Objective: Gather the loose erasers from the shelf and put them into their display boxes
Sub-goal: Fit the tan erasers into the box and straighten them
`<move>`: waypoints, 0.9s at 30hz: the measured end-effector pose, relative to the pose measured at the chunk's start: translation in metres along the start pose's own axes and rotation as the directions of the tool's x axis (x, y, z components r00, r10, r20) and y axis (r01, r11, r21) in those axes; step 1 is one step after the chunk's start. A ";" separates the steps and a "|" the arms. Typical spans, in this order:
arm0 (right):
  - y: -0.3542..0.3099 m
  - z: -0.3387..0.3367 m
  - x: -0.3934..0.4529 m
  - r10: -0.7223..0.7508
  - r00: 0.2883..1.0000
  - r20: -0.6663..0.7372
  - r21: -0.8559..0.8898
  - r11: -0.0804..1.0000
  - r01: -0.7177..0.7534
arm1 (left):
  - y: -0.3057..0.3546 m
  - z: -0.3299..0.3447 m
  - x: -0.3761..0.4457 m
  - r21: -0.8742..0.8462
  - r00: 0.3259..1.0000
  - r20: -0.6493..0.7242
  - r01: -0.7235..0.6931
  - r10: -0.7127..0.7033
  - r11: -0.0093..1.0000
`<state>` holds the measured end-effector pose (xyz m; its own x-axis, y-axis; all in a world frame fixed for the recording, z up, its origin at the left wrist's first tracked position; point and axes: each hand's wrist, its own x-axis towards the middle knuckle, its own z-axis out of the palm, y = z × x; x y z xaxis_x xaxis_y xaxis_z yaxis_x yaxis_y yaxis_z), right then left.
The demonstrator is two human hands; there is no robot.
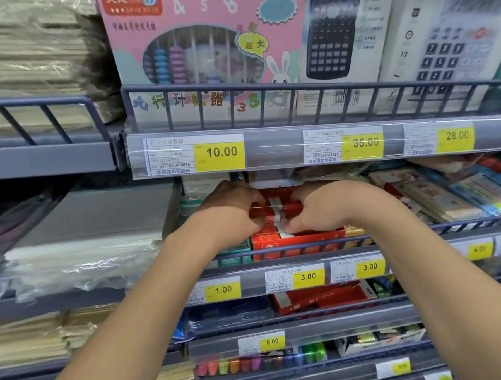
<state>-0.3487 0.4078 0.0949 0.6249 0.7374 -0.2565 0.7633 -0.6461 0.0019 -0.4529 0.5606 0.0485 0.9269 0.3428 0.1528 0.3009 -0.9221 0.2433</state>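
red display box (298,237): printed cardboard, smooth with a slight sheen
red packs (285,208): glossy film wrap that catches the light, crossed by a pale matt paper band
shelf rail (267,87): painted metal bars, grey-blue, smooth and matt
price strip (273,148): clear glossy plastic cover over matt paper labels, white and yellow
abacus box (207,46): pink printed cardboard with a clear shiny plastic window
calculator package (348,33): card backing, look of a clear plastic front
paper stacks (80,236): sheets under crinkled, shiny clear plastic wrap
highlighters (232,365): bright smooth plastic
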 end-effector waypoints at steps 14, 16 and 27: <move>-0.014 0.004 -0.002 -0.156 0.919 -0.363 0.103 0.973 0.206 | -0.033 -0.049 -0.061 0.137 0.994 -0.044 0.110 -0.105 0.984; -0.028 0.005 0.001 -0.294 0.892 -0.343 0.170 0.915 0.367 | -0.040 -0.051 -0.067 0.222 0.992 -0.013 0.123 -0.123 0.967; -0.077 0.017 0.042 -0.393 0.896 -0.208 -0.064 0.919 0.389 | -0.059 -0.031 -0.058 0.415 0.990 0.016 0.119 -0.138 0.902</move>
<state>-0.3838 0.4850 0.0679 0.2936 0.9555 -0.0297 0.9549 -0.2946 -0.0365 -0.5314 0.6006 0.0545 0.8801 0.4635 0.1028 0.4745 -0.8656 -0.1601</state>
